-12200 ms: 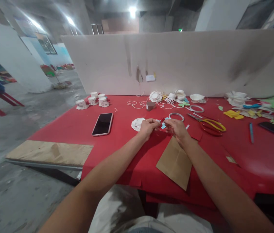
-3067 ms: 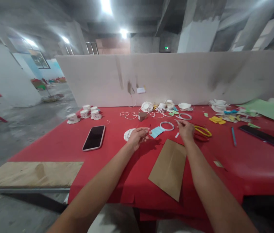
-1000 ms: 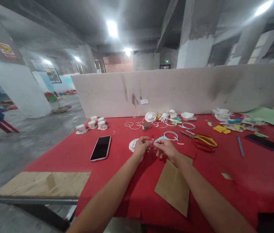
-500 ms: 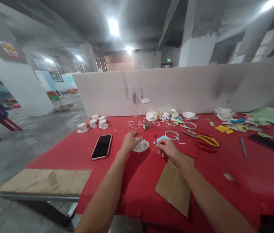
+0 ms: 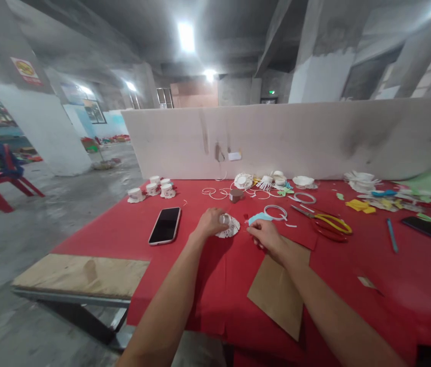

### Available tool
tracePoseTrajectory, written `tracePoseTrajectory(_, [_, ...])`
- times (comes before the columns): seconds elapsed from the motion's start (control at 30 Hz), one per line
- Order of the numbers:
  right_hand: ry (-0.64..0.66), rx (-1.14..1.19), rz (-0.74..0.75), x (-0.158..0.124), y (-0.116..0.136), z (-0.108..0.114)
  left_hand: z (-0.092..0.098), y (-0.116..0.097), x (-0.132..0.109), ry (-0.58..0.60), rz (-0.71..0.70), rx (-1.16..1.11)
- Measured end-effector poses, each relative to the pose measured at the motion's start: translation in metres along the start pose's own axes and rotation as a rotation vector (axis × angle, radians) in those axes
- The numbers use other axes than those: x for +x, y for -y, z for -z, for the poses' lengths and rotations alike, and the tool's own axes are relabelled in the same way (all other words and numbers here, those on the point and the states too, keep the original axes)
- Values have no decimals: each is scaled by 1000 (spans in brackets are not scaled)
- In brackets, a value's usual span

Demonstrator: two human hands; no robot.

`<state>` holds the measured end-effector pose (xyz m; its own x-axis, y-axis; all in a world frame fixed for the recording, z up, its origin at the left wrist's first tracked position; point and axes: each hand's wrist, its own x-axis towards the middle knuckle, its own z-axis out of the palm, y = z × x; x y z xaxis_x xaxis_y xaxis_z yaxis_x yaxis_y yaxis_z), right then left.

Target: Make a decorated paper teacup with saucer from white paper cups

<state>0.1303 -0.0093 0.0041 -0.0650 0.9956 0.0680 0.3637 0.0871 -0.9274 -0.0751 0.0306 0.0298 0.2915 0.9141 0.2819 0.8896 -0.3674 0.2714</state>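
Observation:
My left hand (image 5: pixel 211 223) is closed round the near side of a small white paper cup (image 5: pixel 231 227), whose cut, fringed edge fans out on the red table. To the right, my right hand (image 5: pixel 266 235) is pinched, thumb against fingers; whatever it holds is too small to make out. Just beyond its fingers lies a light blue paper piece (image 5: pixel 260 217). A brown sheet of card (image 5: pixel 276 295) lies partly under my right forearm.
A phone (image 5: pixel 165 225) lies left of my hands, with several small white cups (image 5: pixel 167 190) behind it. Scissors with yellow and red handles (image 5: pixel 330 224), tape rings (image 5: pixel 275 212), a brown block (image 5: pixel 236 195) and a blue pen (image 5: pixel 392 235) lie about. A pale board (image 5: pixel 295 137) stands along the back.
My left hand has closed in on the fringed cup, whose round part now shows beside the fingers. My right hand stays pinched in nearly the same place. The whole view has shifted slightly.

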Motion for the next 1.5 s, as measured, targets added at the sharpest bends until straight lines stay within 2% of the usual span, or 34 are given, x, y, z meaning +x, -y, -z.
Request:
tracePoseTrajectory(0.17, [122,245,-61,0,5,5,8,-13,-6,-62,-97,21])
tracePoseTrajectory(0.27, [156,341,-75,0,6,7,14,-16,-11,-54,-78,127])
tracePoseTrajectory(0.37, [154,357,-88,0,6,9,22,-10,-12,-49,6,178])
tracePoseTrajectory(0.47, [143,370,-90,-1,7,9,31,1,-11,-65,75,136])
tracePoseTrajectory(0.57, [132,390,-85,-2,10,10,35,6,-8,-138,43,-13])
tracePoseTrajectory(0.73, [2,507,-2,-2,16,18,19,-9,-4,-383,-104,-272])
tracePoseTrajectory(0.87, [-122,581,58,1,16,24,-1,-31,-5,-454,-312,-204])
tracePoseTrajectory(1.0, [-206,504,122,1,15,25,-8,-47,-8,-589,-384,-147])
tracePoseTrajectory(1.07, [-250,404,172,-1,15,23,-10,-51,-9,-569,-377,-105])
tracePoseTrajectory(1.2, [-299,191,240,-4,14,18,-16,-53,-12,-389,-330,-2])
tracePoseTrajectory(1.37, [-55,56,-98,-3,8,15,-22,-55,-16,-297,-250,43])
tracePoseTrajectory(1.5, [-13,-19,-206,-1,3,14,-24,-57,-17,-250,-233,54])
